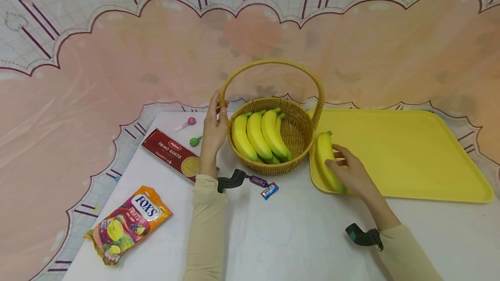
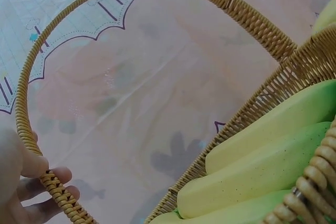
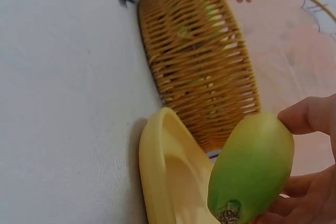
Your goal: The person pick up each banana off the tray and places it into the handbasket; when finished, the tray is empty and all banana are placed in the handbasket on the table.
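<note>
A wicker basket (image 1: 297, 129) with a tall arched handle stands at the middle of the table, and several bananas (image 1: 255, 135) lie side by side in its left part. My left hand (image 1: 214, 131) grips the base of the handle (image 2: 60, 195) on the left side, thumb and fingers around it. To the right of the basket, my right hand (image 1: 349, 168) holds a single banana (image 1: 325, 155) between thumb and fingers, over the left end of a yellow tray (image 1: 402, 155). In the right wrist view this banana (image 3: 257, 166) points its green end towards the camera.
Left of the basket lie a dark red spaghetti box (image 1: 169, 151), a pink lollipop (image 1: 190, 121) and a green lollipop (image 1: 194, 142). A Fox's candy bag (image 1: 130, 224) is at the front left. Two small wrapped candies, one purple (image 1: 258, 181), one blue (image 1: 270, 191), lie before the basket.
</note>
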`<control>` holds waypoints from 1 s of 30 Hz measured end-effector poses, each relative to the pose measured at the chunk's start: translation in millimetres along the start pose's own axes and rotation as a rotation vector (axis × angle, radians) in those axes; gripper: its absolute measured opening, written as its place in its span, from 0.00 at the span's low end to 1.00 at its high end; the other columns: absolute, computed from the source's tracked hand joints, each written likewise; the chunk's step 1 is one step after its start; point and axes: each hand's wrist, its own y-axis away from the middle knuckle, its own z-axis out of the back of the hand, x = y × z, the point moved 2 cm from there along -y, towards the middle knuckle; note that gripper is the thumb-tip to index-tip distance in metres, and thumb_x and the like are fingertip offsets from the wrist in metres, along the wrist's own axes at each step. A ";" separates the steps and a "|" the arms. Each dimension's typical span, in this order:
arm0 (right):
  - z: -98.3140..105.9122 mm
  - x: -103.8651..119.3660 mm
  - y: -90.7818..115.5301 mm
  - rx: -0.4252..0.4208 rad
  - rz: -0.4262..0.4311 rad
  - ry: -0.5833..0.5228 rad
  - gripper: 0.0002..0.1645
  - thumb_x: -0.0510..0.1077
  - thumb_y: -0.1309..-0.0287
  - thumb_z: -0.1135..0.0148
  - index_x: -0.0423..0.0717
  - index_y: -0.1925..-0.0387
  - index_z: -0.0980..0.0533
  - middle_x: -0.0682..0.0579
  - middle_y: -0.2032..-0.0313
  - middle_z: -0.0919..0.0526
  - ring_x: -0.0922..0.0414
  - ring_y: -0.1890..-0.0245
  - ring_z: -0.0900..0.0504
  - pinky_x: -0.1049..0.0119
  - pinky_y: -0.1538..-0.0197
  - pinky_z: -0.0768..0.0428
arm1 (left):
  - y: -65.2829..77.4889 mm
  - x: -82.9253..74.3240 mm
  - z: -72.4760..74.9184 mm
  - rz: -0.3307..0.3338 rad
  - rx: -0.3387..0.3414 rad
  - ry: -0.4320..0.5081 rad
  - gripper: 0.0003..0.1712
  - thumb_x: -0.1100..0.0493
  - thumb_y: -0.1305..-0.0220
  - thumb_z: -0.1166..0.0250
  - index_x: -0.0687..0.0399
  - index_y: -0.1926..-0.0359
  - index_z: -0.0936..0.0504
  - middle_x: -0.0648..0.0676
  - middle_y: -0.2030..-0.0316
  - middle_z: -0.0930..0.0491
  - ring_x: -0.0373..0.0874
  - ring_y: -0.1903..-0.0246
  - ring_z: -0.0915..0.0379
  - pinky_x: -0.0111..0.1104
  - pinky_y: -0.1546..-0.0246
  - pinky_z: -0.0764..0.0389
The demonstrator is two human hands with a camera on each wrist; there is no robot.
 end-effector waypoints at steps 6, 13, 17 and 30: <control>4.3 6.1 20.4 -0.048 0.067 -0.044 0.38 0.55 0.33 0.51 0.44 0.29 0.47 0.36 0.41 0.30 0.40 0.44 0.28 0.52 0.50 0.24 | 4.0 -17.4 2.1 0.040 0.012 0.021 0.29 0.62 0.27 0.57 0.50 0.27 0.48 0.66 0.41 0.29 0.57 0.38 0.35 0.52 0.38 0.33; 5.7 21.1 36.9 -0.094 0.159 -0.073 0.35 0.50 0.33 0.50 0.45 0.29 0.45 0.38 0.43 0.28 0.42 0.48 0.25 0.58 0.52 0.24 | 11.8 -39.3 5.8 0.068 0.028 0.021 0.30 0.65 0.27 0.58 0.55 0.27 0.50 0.67 0.41 0.30 0.57 0.38 0.35 0.49 0.37 0.34; 4.4 32.3 38.7 -0.084 0.208 -0.110 0.34 0.46 0.33 0.49 0.46 0.29 0.45 0.40 0.43 0.29 0.46 0.49 0.25 0.65 0.53 0.23 | 10.8 -39.1 5.8 0.071 0.031 0.033 0.30 0.65 0.27 0.58 0.54 0.27 0.49 0.67 0.41 0.30 0.57 0.38 0.35 0.49 0.37 0.34; 0.1 74.5 7.9 -0.072 0.330 -0.210 0.34 0.44 0.32 0.51 0.45 0.29 0.47 0.39 0.43 0.28 0.47 0.49 0.22 0.78 0.54 0.26 | 4.4 -32.3 6.3 0.074 0.052 0.032 0.30 0.63 0.27 0.57 0.54 0.27 0.51 0.68 0.40 0.31 0.58 0.37 0.37 0.51 0.37 0.33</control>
